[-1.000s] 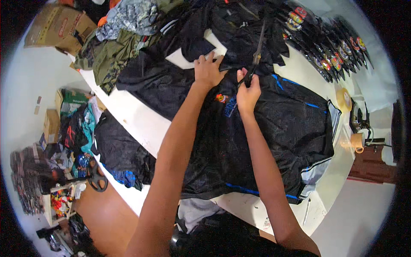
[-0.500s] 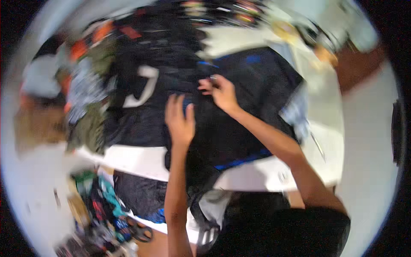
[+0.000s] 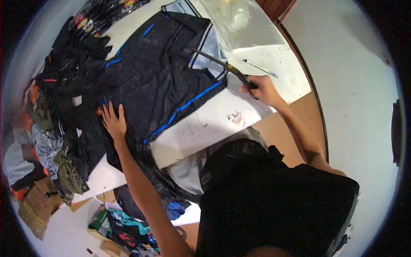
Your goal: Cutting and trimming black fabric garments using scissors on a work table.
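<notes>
A black garment [image 3: 158, 73] with blue seam lines lies spread across the white table, a pale grey panel with striped trim [image 3: 208, 53] at its right end. My left hand [image 3: 114, 123] rests on the black cloth with its fingers apart, holding nothing. Near the table's right edge, my right hand [image 3: 263, 91] is wrapped round the handles of long dark scissors [image 3: 222, 65]. Their tip points up and left, over the garment's right part. I cannot tell whether the blades touch the cloth.
A pen [image 3: 260, 68] lies beyond the scissors, near a clear plastic sheet [image 3: 244, 25]. Camouflage cloth [image 3: 49, 141] is heaped at the left, above a cardboard box [image 3: 39, 201]. Mixed clothes [image 3: 124, 227] lie below the table. Dark packaged items [image 3: 96, 19] sit at the far left.
My right hand has moved from the middle of the cloth to the right edge and now grips scissors. My left hand still lies on the black cloth. The view has turned to the right.
</notes>
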`<action>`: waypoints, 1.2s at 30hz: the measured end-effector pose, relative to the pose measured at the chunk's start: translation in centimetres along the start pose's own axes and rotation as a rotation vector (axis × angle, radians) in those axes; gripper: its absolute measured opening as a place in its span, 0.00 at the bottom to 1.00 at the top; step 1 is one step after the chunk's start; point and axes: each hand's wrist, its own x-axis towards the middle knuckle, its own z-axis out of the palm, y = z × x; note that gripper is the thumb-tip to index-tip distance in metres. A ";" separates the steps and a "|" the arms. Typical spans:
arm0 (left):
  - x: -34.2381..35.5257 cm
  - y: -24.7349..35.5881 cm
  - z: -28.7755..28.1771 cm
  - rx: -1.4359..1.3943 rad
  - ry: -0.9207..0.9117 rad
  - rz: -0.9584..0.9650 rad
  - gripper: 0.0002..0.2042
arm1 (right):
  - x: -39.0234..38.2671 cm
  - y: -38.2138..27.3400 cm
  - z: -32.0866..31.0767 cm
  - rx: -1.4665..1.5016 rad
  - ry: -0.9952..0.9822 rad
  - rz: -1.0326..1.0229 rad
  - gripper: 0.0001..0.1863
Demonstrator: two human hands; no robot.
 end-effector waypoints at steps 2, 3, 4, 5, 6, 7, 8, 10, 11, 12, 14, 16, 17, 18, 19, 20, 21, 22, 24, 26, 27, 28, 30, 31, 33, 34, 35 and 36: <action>0.5 -0.5 0.1 -0.007 -0.005 -0.013 0.30 | -1.8 1.3 -2.1 -0.013 -0.091 0.039 0.09; 0.7 -0.7 0.2 -0.010 -0.041 -0.042 0.30 | -2.2 1.6 -2.8 -0.016 -0.095 0.040 0.09; 0.8 -0.7 0.4 -0.016 -0.016 -0.031 0.30 | -2.5 1.9 -3.5 -0.028 -0.115 -0.103 0.08; 0.9 -0.8 0.4 -0.015 -0.008 -0.030 0.30 | -2.6 1.9 -4.0 -0.034 -0.131 -0.241 0.08; 0.8 -0.9 0.4 -0.008 -0.013 -0.029 0.30 | -2.7 1.9 -4.6 -0.036 -0.138 -0.249 0.08; 0.7 -0.9 0.5 -0.009 0.001 -0.031 0.30 | -2.8 1.9 -5.2 -0.086 -0.187 -0.266 0.09; 0.6 -0.9 0.5 -0.016 0.004 -0.039 0.30 | -2.8 1.9 -5.8 -0.137 -0.231 -0.285 0.10; 0.5 -0.9 0.6 -0.032 0.005 -0.040 0.30 | -3.0 2.1 -7.4 -0.188 -0.296 -0.242 0.14; 0.5 -1.0 0.5 -0.048 0.035 0.005 0.29 | -3.3 2.3 -8.0 -0.219 -0.273 -0.221 0.14; 0.4 -1.1 0.6 -0.056 0.033 0.023 0.29 | -3.7 2.5 -8.8 -0.252 -0.250 -0.199 0.14; 0.4 -1.1 0.7 -0.063 0.058 0.035 0.29 | -4.8 3.3 -9.7 -0.285 -0.178 -0.216 0.14; 0.4 -1.1 0.8 -0.034 0.046 0.021 0.29 | -6.2 4.2 -10.5 -0.301 -0.003 -0.033 0.14; 0.4 -1.1 0.8 -0.041 0.029 0.003 0.29 | -6.9 4.7 -10.8 -0.266 0.065 0.013 0.15; 0.4 -1.1 0.8 -0.055 0.057 0.032 0.29 | -7.4 5.2 -11.3 -0.268 0.070 0.023 0.15; 0.4 -1.1 0.8 -0.047 0.035 -0.005 0.29 | -7.8 5.8 -11.8 -0.320 0.126 0.080 0.14; 0.4 -1.1 0.8 -0.027 0.013 -0.035 0.29 | -8.0 6.4 -12.4 -0.390 0.191 0.127 0.14; 0.5 -1.0 0.8 -0.045 0.019 -0.015 0.29 | -8.0 7.0 -13.0 -0.376 0.207 0.126 0.14; 0.5 -1.0 0.8 -0.053 0.037 -0.004 0.29 | -7.9 7.7 -13.6 -0.363 0.205 0.105 0.14; 0.5 -1.0 0.8 -0.078 0.017 -0.017 0.30 | -7.2 8.9 -14.6 -0.461 0.181 0.124 0.14; 0.6 -0.9 0.7 -0.071 0.030 -0.009 0.30 | -6.3 9.9 -15.0 -0.461 0.155 0.085 0.15; 0.5 -0.9 0.7 -0.044 -0.008 -0.052 0.30 | -5.8 10.3 -15.1 -0.442 0.131 0.071 0.16; 0.4 -0.9 0.6 -0.050 0.017 -0.042 0.30 | -5.2 10.6 -15.1 -0.421 0.102 0.053 0.17; 0.4 -1.0 0.6 -0.082 0.026 0.004 0.29 | -4.2 10.9 -15.0 -0.420 0.073 0.137 0.20; 0.3 -1.0 0.6 -0.095 0.044 0.017 0.29 | -3.9 10.9 -15.3 -0.407 0.014 0.154 0.20; 0.4 -1.1 0.6 -0.115 0.074 0.038 0.28 | -3.2 10.4 -15.6 -0.386 -0.047 0.192 0.22; 0.4 -1.2 0.7 -0.133 0.078 0.058 0.28 | -3.1 9.9 -15.8 -0.411 -0.073 0.195 0.24; 0.4 -1.2 0.7 -0.120 0.082 0.067 0.28 | -2.9 9.4 -15.7 -0.478 -0.066 0.126 0.24; 0.4 -1.2 0.8 -0.117 0.101 0.078 0.28 | -2.7 8.7 -15.5 -0.591 -0.065 0.158 0.23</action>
